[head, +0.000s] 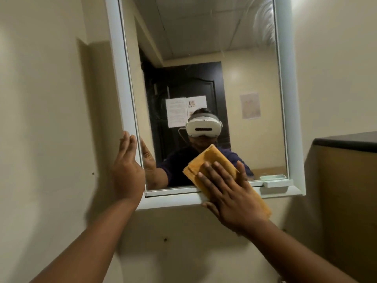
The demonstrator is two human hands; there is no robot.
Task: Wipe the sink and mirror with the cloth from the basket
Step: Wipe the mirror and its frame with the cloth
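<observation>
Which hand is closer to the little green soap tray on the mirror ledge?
Right. The right hand presses the cloth just left of the tray; the left hand rests on the mirror frame's far left edge.

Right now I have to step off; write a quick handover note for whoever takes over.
Right hand: flat, fingers straight, pressing the folded orange cloth against the mirror at its lower edge.
Left hand: open, resting on the mirror's white frame at the lower left.
Done: cloth is out and mirror wiping is under way; streaks show at the top right.
Left: finish the mirror. The sink is out of view, so its state is unknown.
</observation>
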